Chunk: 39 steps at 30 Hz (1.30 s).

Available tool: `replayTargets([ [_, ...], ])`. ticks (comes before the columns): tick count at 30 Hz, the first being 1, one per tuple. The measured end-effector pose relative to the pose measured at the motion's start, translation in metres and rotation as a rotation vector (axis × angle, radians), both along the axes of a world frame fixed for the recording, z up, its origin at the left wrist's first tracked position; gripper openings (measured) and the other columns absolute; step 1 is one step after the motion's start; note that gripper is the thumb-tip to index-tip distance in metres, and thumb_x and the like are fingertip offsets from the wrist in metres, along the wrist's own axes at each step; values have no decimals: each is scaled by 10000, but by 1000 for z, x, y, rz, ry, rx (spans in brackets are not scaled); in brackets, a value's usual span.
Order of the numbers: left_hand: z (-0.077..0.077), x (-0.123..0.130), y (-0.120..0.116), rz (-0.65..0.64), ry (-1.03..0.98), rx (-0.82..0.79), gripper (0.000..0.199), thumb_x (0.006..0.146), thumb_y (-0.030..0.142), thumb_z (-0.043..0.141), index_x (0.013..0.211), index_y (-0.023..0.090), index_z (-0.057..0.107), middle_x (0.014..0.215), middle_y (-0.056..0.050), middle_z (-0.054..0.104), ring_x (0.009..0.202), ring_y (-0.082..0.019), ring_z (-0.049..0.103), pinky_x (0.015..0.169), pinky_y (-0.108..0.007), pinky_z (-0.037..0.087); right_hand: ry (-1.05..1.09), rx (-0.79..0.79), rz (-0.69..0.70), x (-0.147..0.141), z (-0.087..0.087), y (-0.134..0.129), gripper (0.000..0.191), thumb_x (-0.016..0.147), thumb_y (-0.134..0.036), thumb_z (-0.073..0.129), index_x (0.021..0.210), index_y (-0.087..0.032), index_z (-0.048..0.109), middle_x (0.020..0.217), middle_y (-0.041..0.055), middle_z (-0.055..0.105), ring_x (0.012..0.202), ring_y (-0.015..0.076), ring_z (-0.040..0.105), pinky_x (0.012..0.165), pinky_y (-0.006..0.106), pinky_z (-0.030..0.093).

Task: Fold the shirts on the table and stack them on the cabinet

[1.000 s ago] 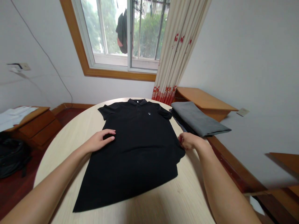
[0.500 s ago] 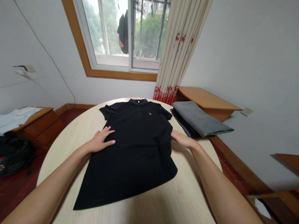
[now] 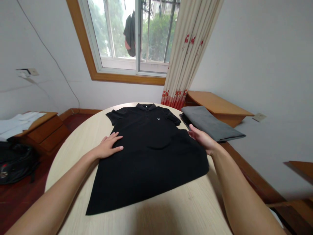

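Note:
A black polo shirt (image 3: 146, 156) lies front side up on a round pale wooden table (image 3: 80, 137), its collar toward the window and its hem toward me. My left hand (image 3: 109, 147) rests flat on the shirt's left edge with fingers spread. At the right edge, my right hand (image 3: 201, 138) grips the side of the shirt, the thumb on top and the fingertips partly hidden by cloth. The fabric there is lifted and pulled out to the right. Just beyond my right hand lies folded grey cloth (image 3: 210, 122).
Behind the grey cloth is a wooden desk (image 3: 215, 102) beside the patterned curtain (image 3: 188, 49). A small cabinet (image 3: 46, 130) with papers stands at the left, a black bag (image 3: 17, 163) below it.
My right hand has moved outward to the right with the shirt's side, and the cloth is spread wider there. My left hand has stayed flat in its place on the shirt.

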<state>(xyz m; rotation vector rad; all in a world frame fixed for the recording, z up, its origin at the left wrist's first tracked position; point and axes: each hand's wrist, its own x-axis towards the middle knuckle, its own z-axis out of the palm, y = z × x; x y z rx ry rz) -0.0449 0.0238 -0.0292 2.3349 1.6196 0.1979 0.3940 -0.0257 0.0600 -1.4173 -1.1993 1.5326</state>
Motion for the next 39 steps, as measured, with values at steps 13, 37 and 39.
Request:
replayTargets([
  [13,60,88,-89,-715,40,-249,382,589,327,942,869,227,704,800,48,643,697,-133,577,617,-229,364,-447,66,53,32,-38,-59,716,648,-476,820,1235,-205,513,675,-75,464,603,110,470,565,249,443],
  [37,37,117,-122,-1093,-326,-980,105,775,223,770,862,215,713,712,33,686,642,-152,660,593,-233,503,-1118,-272,372,35,-7,-10,202,660,-328,789,763,-177,702,644,60,657,539,215,660,509,340,540],
  [39,43,102,-95,-865,-504,-760,227,872,367,683,1024,201,717,858,-23,740,738,-164,688,664,-255,533,-1263,-19,285,25,-3,17,190,742,-348,758,796,-169,725,746,108,701,676,255,705,638,375,563],
])
